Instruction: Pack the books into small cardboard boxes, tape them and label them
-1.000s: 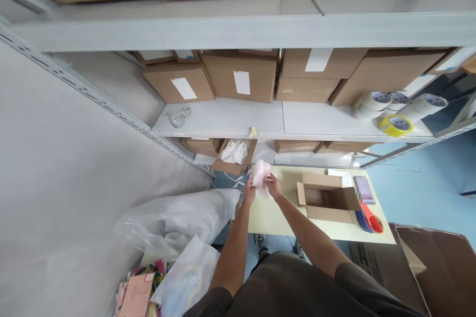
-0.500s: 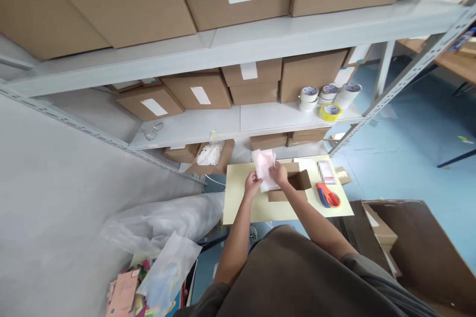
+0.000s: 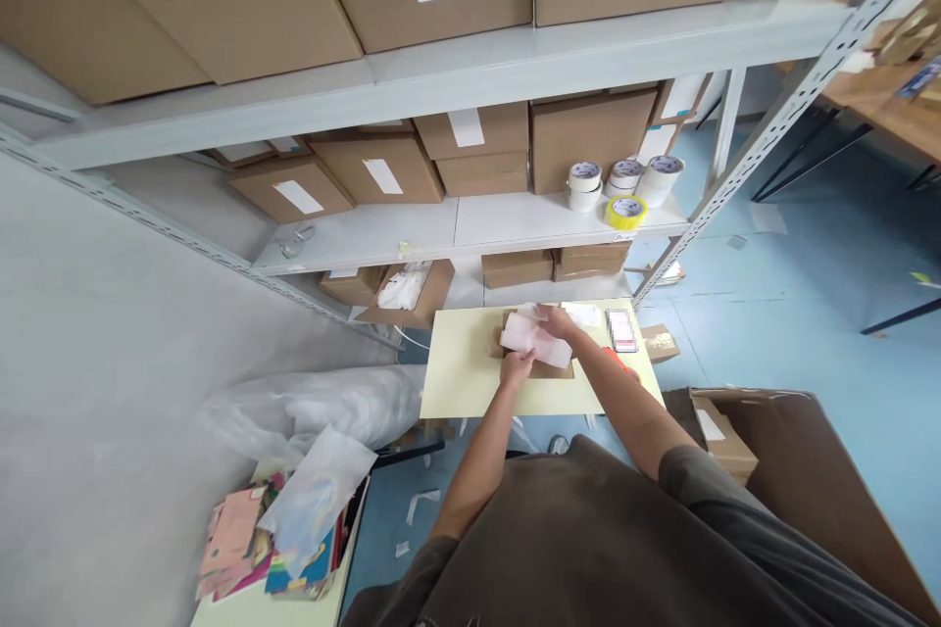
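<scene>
1. Over the small open carton [image 3: 553, 371], both hands have hold of one pale pink bundle [image 3: 535, 343]. The left hand [image 3: 518, 368] pinches its near edge from below; the right hand [image 3: 557, 322] grasps its far right corner. It looks thin and limp, so holding opposite edges probably keeps it spread. From here I can't tell whether anything is wrapped inside.

2. Beneath the bundle, the carton is mostly hidden, with brown cardboard showing at its left and near sides. It sits on the pale yellow table [image 3: 460, 374] straight in front of the person, an easy height, I'd say, for bent arms.

3. Beside the right forearm lie a flat rectangular item [image 3: 621, 331] with a blurred-out face and a white paper [image 3: 583, 313]; a bit of red plastic [image 3: 616, 359] peeks past the arm, too covered to name. All seem placed within reach.

4. Behind the table, the middle shelf [image 3: 500, 220] carries white tape rolls [image 3: 585, 186], stacked perhaps to save room, a yellow tape roll [image 3: 626, 212] at the front edge, and eyeglasses [image 3: 295, 241] at the far left. Boxes [image 3: 419, 171] behind them turn their white labels outward, presumably for reading.

5. Farther out, a bulky plastic bag [image 3: 345, 411] slumps at the person's left, and a large open carton [image 3: 823, 480] stands at the right, a smaller box [image 3: 724, 443] inside it.
</scene>
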### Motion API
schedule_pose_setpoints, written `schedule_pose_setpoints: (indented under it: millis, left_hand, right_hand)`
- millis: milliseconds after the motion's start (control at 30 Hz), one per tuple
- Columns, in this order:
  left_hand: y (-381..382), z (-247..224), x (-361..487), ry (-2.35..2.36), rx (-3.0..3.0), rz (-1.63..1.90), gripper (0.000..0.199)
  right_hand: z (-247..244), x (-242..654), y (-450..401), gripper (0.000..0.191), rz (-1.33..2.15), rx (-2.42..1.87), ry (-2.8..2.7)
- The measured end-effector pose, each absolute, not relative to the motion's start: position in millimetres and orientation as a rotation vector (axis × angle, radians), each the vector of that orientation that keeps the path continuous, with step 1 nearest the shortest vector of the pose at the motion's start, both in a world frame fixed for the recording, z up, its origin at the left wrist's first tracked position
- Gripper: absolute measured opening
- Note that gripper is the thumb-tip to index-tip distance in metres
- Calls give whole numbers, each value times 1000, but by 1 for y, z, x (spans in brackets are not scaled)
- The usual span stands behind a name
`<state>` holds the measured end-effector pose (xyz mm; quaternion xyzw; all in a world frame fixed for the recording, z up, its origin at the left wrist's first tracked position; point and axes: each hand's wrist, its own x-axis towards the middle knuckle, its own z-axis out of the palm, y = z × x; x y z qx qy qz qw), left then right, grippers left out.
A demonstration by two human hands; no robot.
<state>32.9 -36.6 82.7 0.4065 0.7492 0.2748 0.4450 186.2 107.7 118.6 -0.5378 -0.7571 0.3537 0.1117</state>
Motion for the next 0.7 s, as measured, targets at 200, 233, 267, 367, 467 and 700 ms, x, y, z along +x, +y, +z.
schedule_pose_setpoints:
  millis: [200, 233, 267, 367, 467, 700]
  left_hand:
    - [-49, 91, -21, 2118, 1055, 682, 27]
    - [-49, 92, -29, 2195, 1050, 676, 31]
    - [-48, 92, -35, 2265, 1039, 658, 41]
    - [-42, 89, -46, 2329, 959, 550, 68]
    - [-38, 82, -45, 2164, 979, 516, 66]
    - [-39, 72, -18, 1760, 1591, 352, 98]
  right_hand:
    - [112, 201, 103, 63, 900, -1487, -2112]
    - [112, 203, 101, 62, 897, -1465, -2113]
    - [112, 206, 98, 62, 893, -1450, -2107]
    - [109, 216, 88, 62, 872, -1445, -2056]
    - [99, 237, 76, 62, 861, -1515, -1985]
    - [62, 296, 34, 75, 967, -1832, -1724]
